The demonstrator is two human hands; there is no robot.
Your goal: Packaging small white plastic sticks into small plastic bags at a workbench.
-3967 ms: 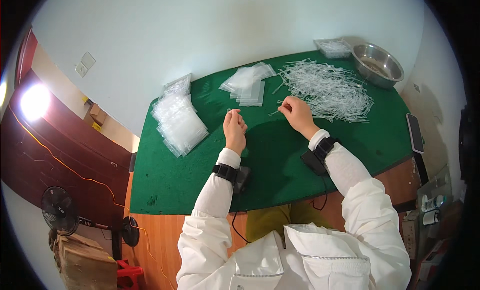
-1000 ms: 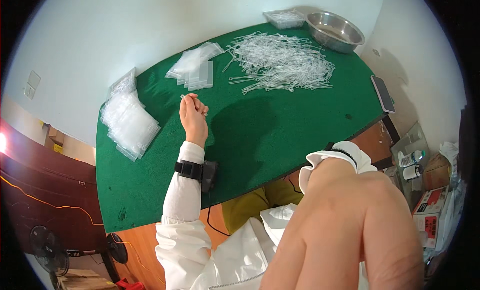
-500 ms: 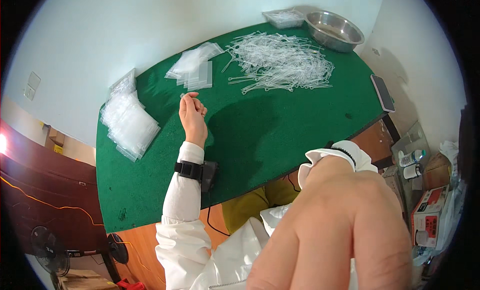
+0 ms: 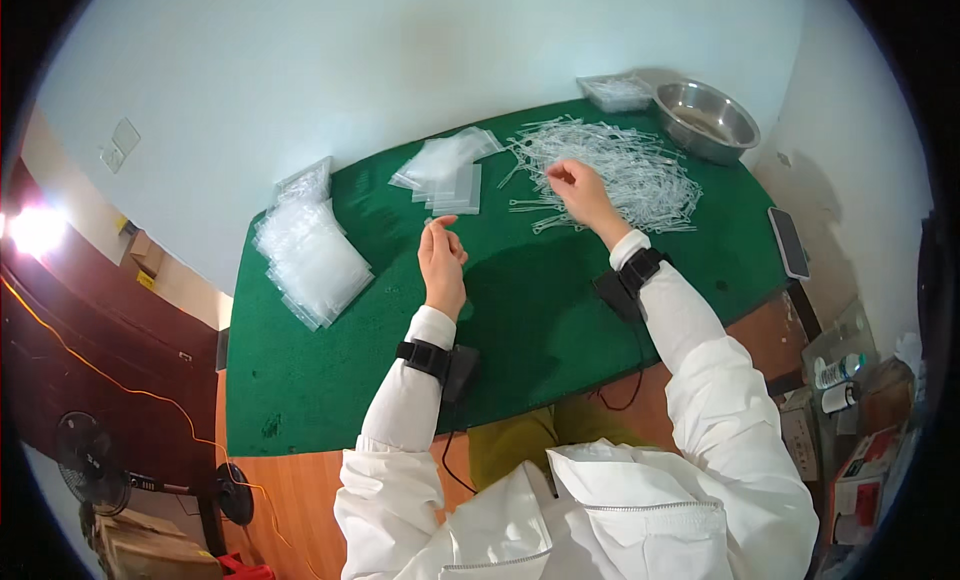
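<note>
My left hand hovers over the green table in front of a small stack of clear zip bags. Its fingers are curled, with thumb and forefinger together; a small clear bit seems to show at their tips, too small to name. My right hand is over the near left part of a heap of thin clear plastic sticks with looped ends. Those fingers are bent in toward the thumb, and whatever they may hold cannot be made out. A larger fanned pile of clear zip bags lies at the left.
A steel basin and a clear tray of plastic pieces stand at the back right. A phone lies at the table's right edge. The green tabletop meets a white wall behind. Cables hang below the front edge.
My right hand has swung from close in front of the camera to the heap of sticks. My left hand keeps its place and curled pose; the view has shifted.
</note>
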